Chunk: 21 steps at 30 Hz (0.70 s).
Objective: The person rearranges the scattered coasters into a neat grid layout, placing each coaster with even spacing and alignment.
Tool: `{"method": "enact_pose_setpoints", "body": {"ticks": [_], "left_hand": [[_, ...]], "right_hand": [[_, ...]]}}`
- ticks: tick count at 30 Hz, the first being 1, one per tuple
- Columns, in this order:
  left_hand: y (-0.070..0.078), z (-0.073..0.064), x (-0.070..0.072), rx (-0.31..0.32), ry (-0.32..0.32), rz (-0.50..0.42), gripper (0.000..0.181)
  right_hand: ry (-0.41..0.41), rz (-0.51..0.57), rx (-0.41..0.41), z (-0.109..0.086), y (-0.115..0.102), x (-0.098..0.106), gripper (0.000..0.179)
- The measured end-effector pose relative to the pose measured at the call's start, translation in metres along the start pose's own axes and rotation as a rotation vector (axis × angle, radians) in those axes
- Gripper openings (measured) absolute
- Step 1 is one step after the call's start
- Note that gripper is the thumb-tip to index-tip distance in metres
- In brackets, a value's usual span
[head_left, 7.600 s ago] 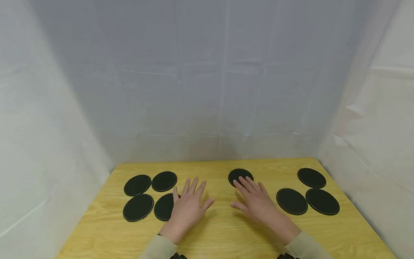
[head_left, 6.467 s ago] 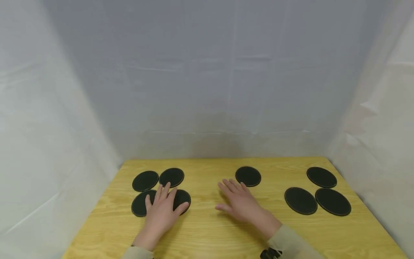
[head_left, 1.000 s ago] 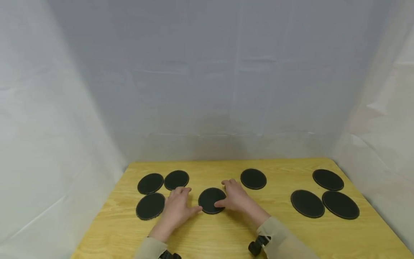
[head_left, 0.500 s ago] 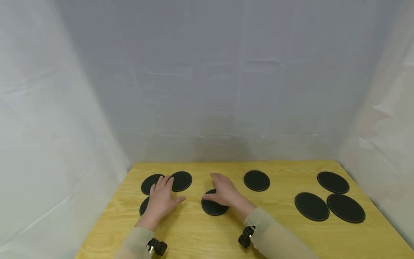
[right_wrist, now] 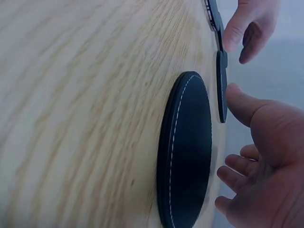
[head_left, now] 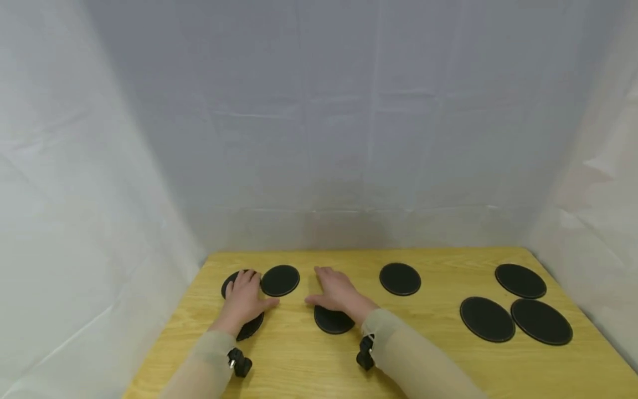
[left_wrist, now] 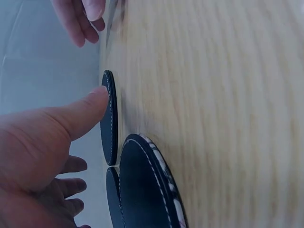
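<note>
Round black stitched coasters lie on the wooden table. My left hand (head_left: 243,299) hovers over the left group, its fingers over the far-left coaster (head_left: 229,282); it partly hides the near-left coaster (head_left: 250,327). Just right of its fingers lies the back coaster (head_left: 281,280). In the left wrist view the nearest coaster (left_wrist: 142,190) shows a patterned lower edge. My right hand (head_left: 336,291) is over the far part of the middle coaster (head_left: 334,321), thumb spread from the fingers. In the right wrist view a gap shows between that hand (right_wrist: 266,156) and the coaster (right_wrist: 187,147). Both hands hold nothing.
Another coaster (head_left: 400,279) lies at the back, right of centre. Three more, including a front one (head_left: 487,319), are grouped at the right. White sheeting (head_left: 319,138) hangs behind and at both sides of the table (head_left: 299,366). Each wrist wears a small black device.
A coaster from the left group's front right now lies mid-table. In the last second my left hand has moved left over the group; my right hand has shifted left and away from me.
</note>
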<state>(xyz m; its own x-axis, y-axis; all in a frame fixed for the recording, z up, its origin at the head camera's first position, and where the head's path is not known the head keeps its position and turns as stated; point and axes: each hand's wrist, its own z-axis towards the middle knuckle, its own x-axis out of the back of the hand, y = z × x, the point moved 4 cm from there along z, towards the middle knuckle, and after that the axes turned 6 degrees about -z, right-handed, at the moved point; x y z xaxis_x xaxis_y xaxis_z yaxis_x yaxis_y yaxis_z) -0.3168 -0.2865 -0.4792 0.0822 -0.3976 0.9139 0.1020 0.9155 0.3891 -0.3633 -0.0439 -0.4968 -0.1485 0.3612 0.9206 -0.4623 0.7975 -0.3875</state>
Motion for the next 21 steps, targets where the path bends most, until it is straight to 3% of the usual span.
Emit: {"method": "enact_pose_setpoints", "body": {"ticks": [8,13,21], "left_hand": [[0.001,0.013,0.0,0.076,-0.055,-0.015,0.094],[-0.001,0.015,-0.002,0.095,-0.089,0.003,0.089],[-0.004,0.018,0.0,0.113,-0.093,0.002,0.085]], "right_hand": [[-0.059,-0.033,-0.013,0.012,-0.01,-0.012,0.093],[-0.037,-0.132,-0.015,0.015,-0.011,-0.021,0.089],[-0.017,-0.182,-0.011,0.014,-0.019,-0.014,0.082]]}}
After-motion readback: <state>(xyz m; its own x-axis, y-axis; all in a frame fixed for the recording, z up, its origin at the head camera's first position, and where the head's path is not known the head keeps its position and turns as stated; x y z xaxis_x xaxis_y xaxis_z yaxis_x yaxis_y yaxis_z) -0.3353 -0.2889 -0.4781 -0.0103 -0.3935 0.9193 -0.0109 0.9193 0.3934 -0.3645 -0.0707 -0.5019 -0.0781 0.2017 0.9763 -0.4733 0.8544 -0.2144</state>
